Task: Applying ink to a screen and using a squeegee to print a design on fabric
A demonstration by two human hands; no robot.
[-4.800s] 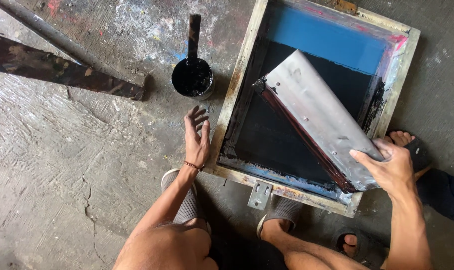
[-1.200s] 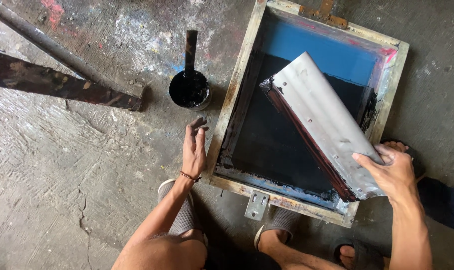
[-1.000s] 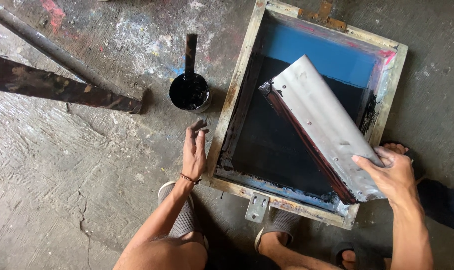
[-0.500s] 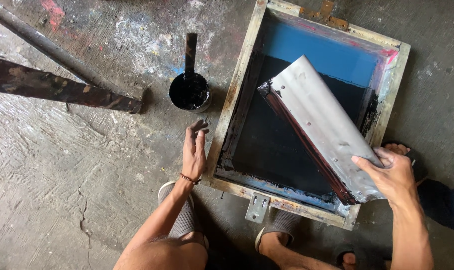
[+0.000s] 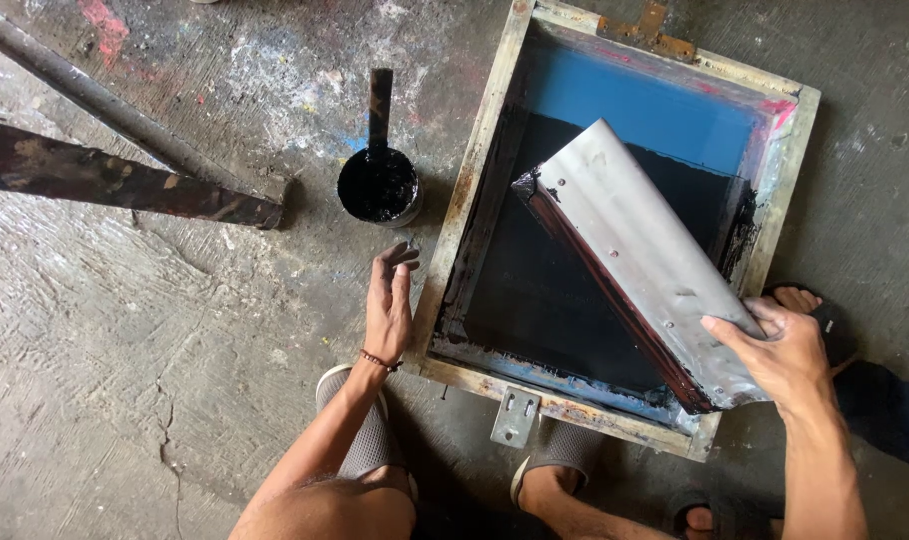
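Squeegee [image 5: 640, 265] lies diagonally across our wooden screen frame [image 5: 475, 170], its near end gripped by our right hand [image 5: 780, 350]; our left hand [image 5: 388, 305], loosely spread and holding nothing, hovers beside the frame's left rail.

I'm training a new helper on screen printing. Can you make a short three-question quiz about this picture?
1. True or false: the right hand holds the squeegee by its near end.
2. What does the left hand rest against?
A. the ink cup
B. the wooden frame
C. the dark beam
3. Fill in: the strip of screen beyond the black ink is coloured ____.

Key:
1. True; its fingers lie over the metal blade holder.
2. B; the palm lies open along the frame's left edge.
3. Blue.
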